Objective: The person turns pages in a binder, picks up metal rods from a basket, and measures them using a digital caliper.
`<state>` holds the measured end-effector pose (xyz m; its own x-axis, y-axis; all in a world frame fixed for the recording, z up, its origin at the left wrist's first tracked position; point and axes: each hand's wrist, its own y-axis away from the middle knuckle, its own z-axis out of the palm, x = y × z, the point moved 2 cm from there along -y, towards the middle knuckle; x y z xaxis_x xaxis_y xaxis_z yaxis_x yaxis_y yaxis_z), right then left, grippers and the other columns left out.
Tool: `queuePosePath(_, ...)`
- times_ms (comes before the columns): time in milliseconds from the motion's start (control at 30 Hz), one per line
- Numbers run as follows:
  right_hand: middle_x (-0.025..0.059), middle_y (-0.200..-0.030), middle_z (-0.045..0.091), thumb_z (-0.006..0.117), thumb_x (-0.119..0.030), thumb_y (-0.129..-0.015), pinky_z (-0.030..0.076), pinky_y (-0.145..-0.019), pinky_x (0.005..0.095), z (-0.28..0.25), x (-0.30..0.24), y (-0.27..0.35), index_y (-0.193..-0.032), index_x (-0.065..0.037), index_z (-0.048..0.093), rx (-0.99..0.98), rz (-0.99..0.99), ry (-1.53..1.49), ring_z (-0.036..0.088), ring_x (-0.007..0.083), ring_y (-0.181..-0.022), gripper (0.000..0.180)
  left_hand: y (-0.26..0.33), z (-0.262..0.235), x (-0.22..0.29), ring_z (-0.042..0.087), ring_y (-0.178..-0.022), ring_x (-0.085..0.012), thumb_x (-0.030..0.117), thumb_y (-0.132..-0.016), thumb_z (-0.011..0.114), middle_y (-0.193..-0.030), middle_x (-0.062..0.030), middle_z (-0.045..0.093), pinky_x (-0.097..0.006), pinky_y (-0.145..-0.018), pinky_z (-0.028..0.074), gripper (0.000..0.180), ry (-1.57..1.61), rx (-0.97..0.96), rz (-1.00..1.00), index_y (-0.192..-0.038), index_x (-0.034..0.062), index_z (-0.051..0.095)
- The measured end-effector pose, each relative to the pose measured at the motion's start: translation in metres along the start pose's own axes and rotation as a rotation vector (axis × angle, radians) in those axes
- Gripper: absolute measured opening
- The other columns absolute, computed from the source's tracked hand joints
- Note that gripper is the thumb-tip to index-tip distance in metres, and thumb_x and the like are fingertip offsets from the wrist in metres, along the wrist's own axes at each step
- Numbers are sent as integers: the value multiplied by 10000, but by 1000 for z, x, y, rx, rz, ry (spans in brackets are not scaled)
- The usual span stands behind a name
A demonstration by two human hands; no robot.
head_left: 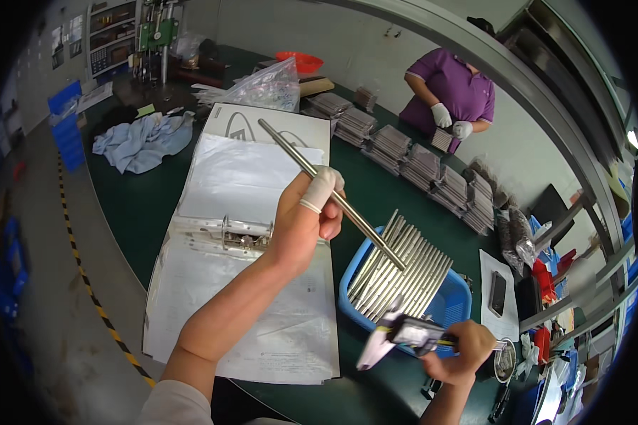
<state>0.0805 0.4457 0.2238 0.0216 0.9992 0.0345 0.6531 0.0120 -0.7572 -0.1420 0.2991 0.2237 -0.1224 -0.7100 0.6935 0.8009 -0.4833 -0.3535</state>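
Gripping rod between left fingers

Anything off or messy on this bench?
Nothing damaged or spilled. Left hand, with a white cot on one finger, holds a metal rod up at a slant; right hand holds a digital caliper. Rods in the blue basket stick out over its rim. A blue cloth lies crumpled.
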Motion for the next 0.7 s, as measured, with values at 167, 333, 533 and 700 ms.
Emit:
queuePosePath(167,0,-442,349,636,-591,-556,239,-365,231,11,14,6,-585,-46,439,61,277,-126,333,107,-365,580,1,-9,-7,328,-428,-55,249,-870,403,-577,11,377,-198,-404,272,234,-5,-4,-24,-770,42,447)
queuePosePath(333,13,-448,388,658,-576,-550,259,-361,244,13,25,12,-599,-51,464,30,282,-35,351,135,-354,562,3,-4,-17,302,-428,-62,298,-855,394,-596,0,359,-210,-425,262,241,-130,4,-50,-763,78,428)
queuePosePath(533,29,-452,389,609,-585,-604,263,-359,254,16,30,13,-602,-45,465,-12,298,-45,365,153,-352,559,2,-6,-19,359,-430,-62,257,-854,415,-569,4,398,-188,-401,292,235,-86,7,-47,-762,46,462)
queuePosePath(700,33,-452,391,619,-565,-607,280,-363,269,16,23,9,-568,-53,443,-63,159,6,396,174,-360,543,5,-5,-21,314,-435,-71,280,-854,383,-600,-4,363,-209,-436,270,224,-182,31,-65,-770,78,431)
